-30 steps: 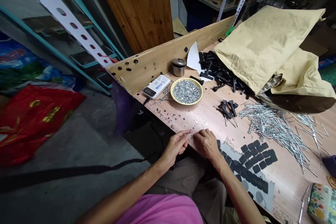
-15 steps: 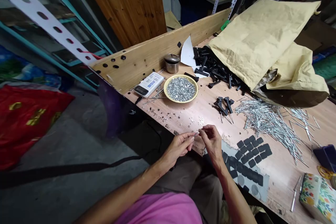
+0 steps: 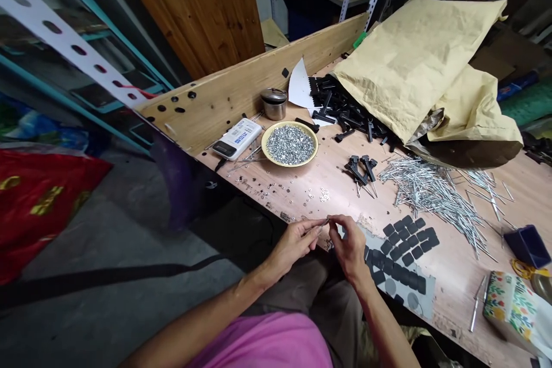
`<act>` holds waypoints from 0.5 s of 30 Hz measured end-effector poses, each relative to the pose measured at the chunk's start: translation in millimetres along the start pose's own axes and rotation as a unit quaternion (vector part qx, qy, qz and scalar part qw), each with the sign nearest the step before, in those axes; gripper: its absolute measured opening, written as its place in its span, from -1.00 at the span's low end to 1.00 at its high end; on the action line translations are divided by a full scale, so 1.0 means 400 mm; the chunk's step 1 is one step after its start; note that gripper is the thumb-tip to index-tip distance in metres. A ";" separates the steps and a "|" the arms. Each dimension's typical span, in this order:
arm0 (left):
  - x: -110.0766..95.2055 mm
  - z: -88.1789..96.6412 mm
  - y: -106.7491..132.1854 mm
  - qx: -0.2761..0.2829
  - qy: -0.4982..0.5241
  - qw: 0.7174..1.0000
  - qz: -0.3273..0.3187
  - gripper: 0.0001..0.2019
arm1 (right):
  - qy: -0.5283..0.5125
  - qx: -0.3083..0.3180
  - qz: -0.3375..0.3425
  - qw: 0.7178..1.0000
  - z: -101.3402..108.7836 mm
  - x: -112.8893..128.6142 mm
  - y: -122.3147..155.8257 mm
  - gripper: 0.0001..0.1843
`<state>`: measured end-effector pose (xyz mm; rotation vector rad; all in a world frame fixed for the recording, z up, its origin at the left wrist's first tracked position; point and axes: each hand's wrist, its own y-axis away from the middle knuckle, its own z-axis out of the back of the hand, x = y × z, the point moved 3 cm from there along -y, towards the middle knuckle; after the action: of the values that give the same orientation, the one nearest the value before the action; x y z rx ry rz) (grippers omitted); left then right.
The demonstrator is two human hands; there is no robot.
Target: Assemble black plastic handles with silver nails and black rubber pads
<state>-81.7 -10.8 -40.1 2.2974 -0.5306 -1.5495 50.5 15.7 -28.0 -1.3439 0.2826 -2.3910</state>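
Note:
My left hand [image 3: 299, 241] is closed in a pinch on a thin metal rod [image 3: 324, 222], of which only a short tip shows. Fingertips of my right hand [image 3: 348, 242] are pressed together at that tip; whether a small nut is between them is too small to tell. Both hands meet just over the front edge of the table. Beyond them lie small loose nuts [image 3: 324, 194], and a yellow bowl [image 3: 264, 149] full of small shiny metal pieces stands farther back.
A pile of metal rods [image 3: 435, 192] lies right of black clamp-like parts [image 3: 361, 171]. Black pads [image 3: 403, 276] cover a grey sheet by my right forearm. Behind are a white electronic device [image 3: 237, 138], a lidded metal pot [image 3: 274, 108] and a large paper sack [image 3: 414, 63].
My right fingertips have shifted slightly and now close over the rod's tip. The whole view has turned a little, so the table things sit farther left.

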 end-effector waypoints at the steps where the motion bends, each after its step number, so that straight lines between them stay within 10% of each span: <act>1: 0.004 -0.001 0.000 -0.003 -0.003 1.000 0.000 -0.45 | 0.031 0.018 0.036 0.999 0.001 0.001 0.004 -0.89; 8: 0.006 0.006 -0.017 -0.020 0.004 1.000 0.005 -0.46 | 0.126 -0.019 -0.013 0.992 0.007 -0.067 -0.032 -0.88; 15: -0.013 0.038 -0.040 -0.010 0.089 0.994 0.062 -0.54 | 0.348 0.165 0.091 0.918 -0.052 -0.111 -0.038 -0.77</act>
<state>-95.5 4.8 -48.7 2.3117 -0.5953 -1.2737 50.1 47.9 -68.0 -0.2731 0.1637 -2.5190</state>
